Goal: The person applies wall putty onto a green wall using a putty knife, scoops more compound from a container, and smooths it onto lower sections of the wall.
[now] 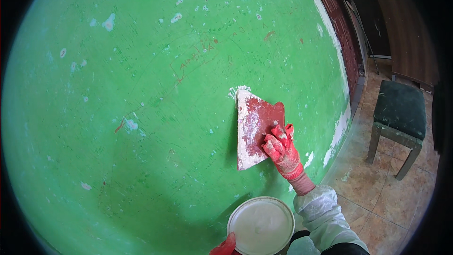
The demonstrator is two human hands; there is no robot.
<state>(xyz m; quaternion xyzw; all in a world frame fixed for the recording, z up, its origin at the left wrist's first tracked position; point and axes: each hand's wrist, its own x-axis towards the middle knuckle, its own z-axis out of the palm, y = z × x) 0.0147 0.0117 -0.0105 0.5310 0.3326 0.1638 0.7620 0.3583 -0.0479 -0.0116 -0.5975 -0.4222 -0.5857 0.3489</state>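
Right hand [284, 153] clamps the red spreader [258, 122] at the green wall [141, 66]; left hand [224, 246] meets the tub [262, 198] (its closure cannot be told). Uneven pressure could leave ridges; a loose left hold could spill white paste [264, 229].

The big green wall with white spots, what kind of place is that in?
Probably a room inside a building, maybe a home. You can tell from the big green wall, the tiled floor and the stool with a dark cushioned seat standing on it.
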